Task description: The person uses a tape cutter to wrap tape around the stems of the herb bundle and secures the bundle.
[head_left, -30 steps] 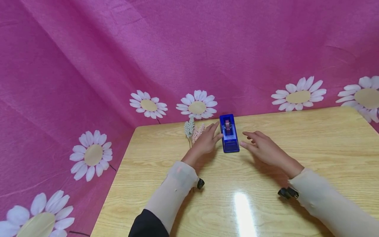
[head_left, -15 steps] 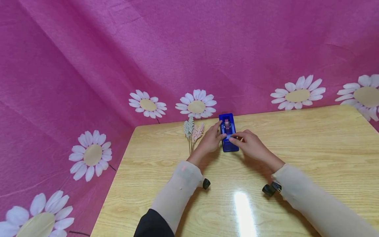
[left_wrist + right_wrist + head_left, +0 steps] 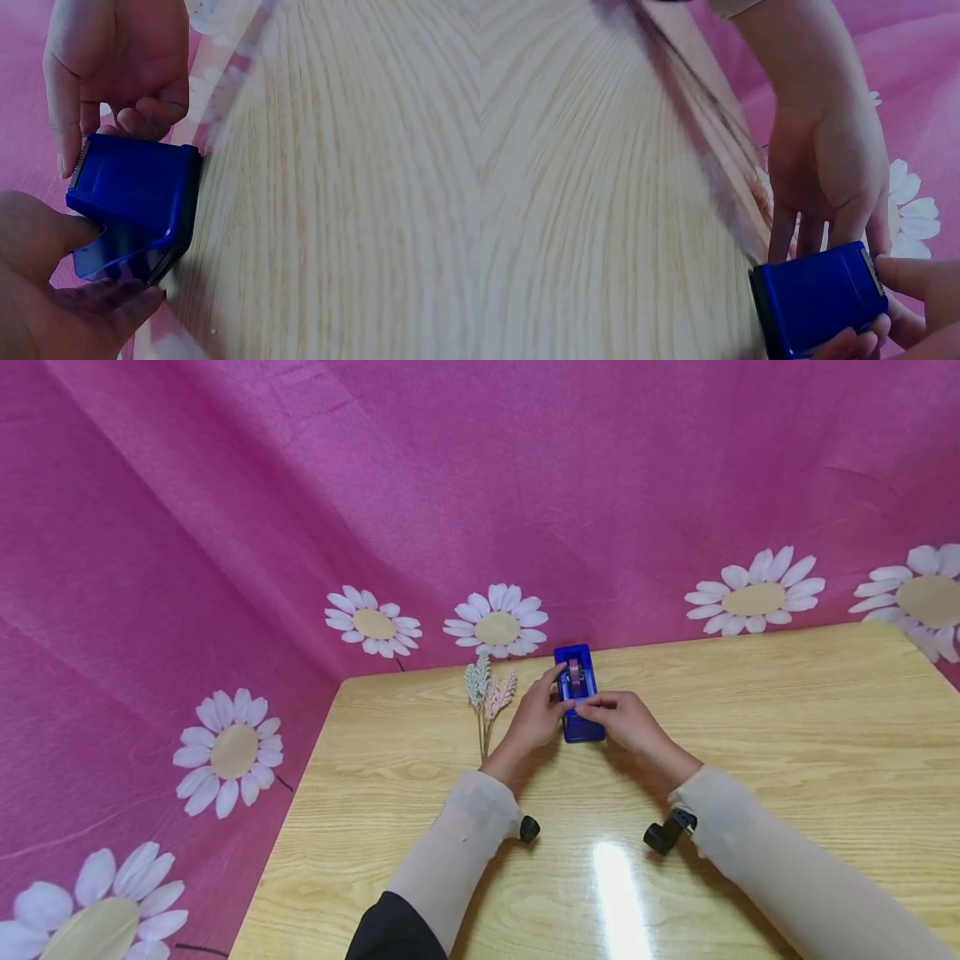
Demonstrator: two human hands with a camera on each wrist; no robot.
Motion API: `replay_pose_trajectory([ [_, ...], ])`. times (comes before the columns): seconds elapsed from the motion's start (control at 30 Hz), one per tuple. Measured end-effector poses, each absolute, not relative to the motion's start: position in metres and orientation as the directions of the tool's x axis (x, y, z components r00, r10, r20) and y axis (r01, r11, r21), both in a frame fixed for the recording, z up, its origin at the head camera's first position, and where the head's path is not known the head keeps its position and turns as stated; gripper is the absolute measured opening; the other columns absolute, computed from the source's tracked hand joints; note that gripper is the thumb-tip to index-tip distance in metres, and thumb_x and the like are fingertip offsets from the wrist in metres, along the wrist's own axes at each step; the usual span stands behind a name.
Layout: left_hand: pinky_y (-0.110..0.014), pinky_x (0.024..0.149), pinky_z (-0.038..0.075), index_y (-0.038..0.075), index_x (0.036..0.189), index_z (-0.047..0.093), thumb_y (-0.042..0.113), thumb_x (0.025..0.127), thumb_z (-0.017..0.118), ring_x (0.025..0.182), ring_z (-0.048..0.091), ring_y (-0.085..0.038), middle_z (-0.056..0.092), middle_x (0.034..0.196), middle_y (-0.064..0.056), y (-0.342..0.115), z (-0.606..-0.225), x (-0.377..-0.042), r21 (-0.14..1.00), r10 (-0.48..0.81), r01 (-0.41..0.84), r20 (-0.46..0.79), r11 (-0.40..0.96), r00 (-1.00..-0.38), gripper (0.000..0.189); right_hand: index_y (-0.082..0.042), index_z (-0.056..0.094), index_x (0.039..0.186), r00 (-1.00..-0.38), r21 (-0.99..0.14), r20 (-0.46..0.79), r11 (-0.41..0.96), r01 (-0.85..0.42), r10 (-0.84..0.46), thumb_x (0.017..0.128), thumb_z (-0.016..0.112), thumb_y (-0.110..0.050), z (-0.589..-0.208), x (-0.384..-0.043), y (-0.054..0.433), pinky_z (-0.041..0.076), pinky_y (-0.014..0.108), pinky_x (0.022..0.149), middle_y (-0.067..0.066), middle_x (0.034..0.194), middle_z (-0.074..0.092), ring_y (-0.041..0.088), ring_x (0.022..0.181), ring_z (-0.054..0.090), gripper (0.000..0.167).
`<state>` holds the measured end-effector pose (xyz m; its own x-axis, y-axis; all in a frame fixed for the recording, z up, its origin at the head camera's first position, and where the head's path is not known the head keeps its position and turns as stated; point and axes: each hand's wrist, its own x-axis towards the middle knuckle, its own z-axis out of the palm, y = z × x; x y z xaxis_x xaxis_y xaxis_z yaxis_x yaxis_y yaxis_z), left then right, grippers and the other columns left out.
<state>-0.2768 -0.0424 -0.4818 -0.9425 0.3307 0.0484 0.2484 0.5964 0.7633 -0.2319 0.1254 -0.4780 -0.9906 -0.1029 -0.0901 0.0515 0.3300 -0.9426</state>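
While the left hand [image 3: 536,714] grips the tape dispenser [image 3: 139,187] near the tabletop [image 3: 750,735]'s far edge, the right hand [image 3: 630,720] is at its cutter [image 3: 872,271], pinching or not, can't tell; likely freeing tape [image 3: 575,673], next needing a steady pull.

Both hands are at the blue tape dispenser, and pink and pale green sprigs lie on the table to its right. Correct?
No: the sprigs lie on the table to the left of the blue tape dispenser, as the head view shows. The left hand and right hand are both at it.
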Motion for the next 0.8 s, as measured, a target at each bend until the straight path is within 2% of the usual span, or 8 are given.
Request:
replay_pose_trajectory([
  [0.2,-0.038,0.108,0.049,0.017,0.16,0.04,0.004,0.101,0.065,0.13,0.06,-0.034,0.049,0.152,-0.02,-0.041,-0.483,-0.277,0.799,0.314,0.23,0.055,0.555,-0.948,0.065,0.004,0.072,0.114,-0.975,-0.967,-0.213,0.156,0.201,-0.061,0.1,0.069,-0.021,-0.477,-0.233,0.123,0.044,0.027,0.067,0.001,0.097,0.065,0.013,0.08,0.052,0.029],
  [0.37,-0.039,0.108,0.049,0.018,0.16,0.039,0.001,0.101,0.063,0.132,0.059,-0.035,0.046,0.157,-0.017,-0.042,-0.485,-0.277,0.836,0.314,0.203,0.039,0.51,-0.949,0.065,-0.003,0.074,0.103,-0.952,-0.954,-0.296,-0.023,0.299,-0.08,0.099,0.069,-0.016,-0.474,-0.233,0.121,0.046,0.024,0.069,-0.007,0.087,0.064,0.009,0.078,0.054,0.014],
  [0.53,-0.04,0.107,0.049,0.021,0.16,0.04,0.002,0.102,0.062,0.133,0.057,-0.036,0.045,0.158,-0.015,-0.043,-0.487,-0.279,0.864,0.306,0.172,0.022,0.473,-0.952,0.065,-0.007,0.071,0.11,-0.937,-0.926,-0.325,-0.157,0.343,-0.126,0.101,0.066,-0.017,-0.468,-0.232,0.122,0.049,0.022,0.071,-0.007,0.089,0.069,0.006,0.081,0.06,0.014],
  [0.63,-0.041,0.107,0.05,0.022,0.16,0.04,0.002,0.102,0.062,0.134,0.056,-0.036,0.045,0.158,-0.015,-0.043,-0.488,-0.279,0.871,0.301,0.16,0.015,0.464,-0.953,0.065,-0.007,0.07,0.114,-0.936,-0.922,-0.323,-0.179,0.344,-0.138,0.102,0.065,-0.02,-0.466,-0.231,0.121,0.049,0.021,0.07,-0.006,0.091,0.071,0.005,0.081,0.061,0.018],
  [0.8,-0.04,0.108,0.049,0.022,0.159,0.041,0.002,0.102,0.062,0.134,0.056,-0.036,0.046,0.157,-0.016,-0.043,-0.49,-0.28,0.877,0.3,0.154,0.011,0.454,-0.954,0.065,-0.005,0.07,0.114,-0.94,-0.934,-0.317,-0.129,0.332,-0.125,0.103,0.065,-0.021,-0.465,-0.229,0.121,0.047,0.022,0.067,-0.006,0.088,0.07,0.006,0.077,0.06,0.02],
])
